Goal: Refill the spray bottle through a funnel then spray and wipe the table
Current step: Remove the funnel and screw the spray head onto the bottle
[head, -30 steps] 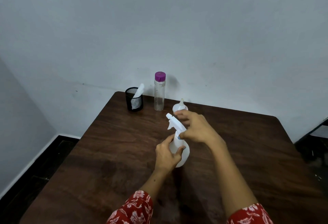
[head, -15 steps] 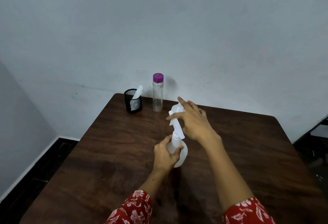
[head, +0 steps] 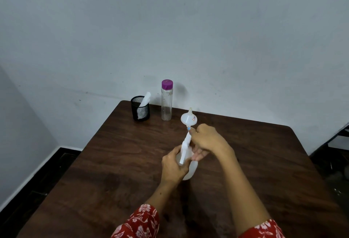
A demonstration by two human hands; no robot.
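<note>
Red floral sleeves (head: 139, 222) frame the near edge of the brown desk (head: 105, 171). The left hand (head: 174, 164) curls its grip round the body of the white spray bottle (head: 188, 171), which stands mid-desk. Just above, the right hand (head: 206, 139) has its fingers closed on the sprayer head (head: 186, 146), tilted over the bottle's neck. Beyond the right hand's fingertips a white funnel (head: 188, 118) sits spout up. Farther back, by the wall, stand a clear bottle (head: 166, 103) with a purple cap and a black mesh cup (head: 140, 110) holding something white.
</note>
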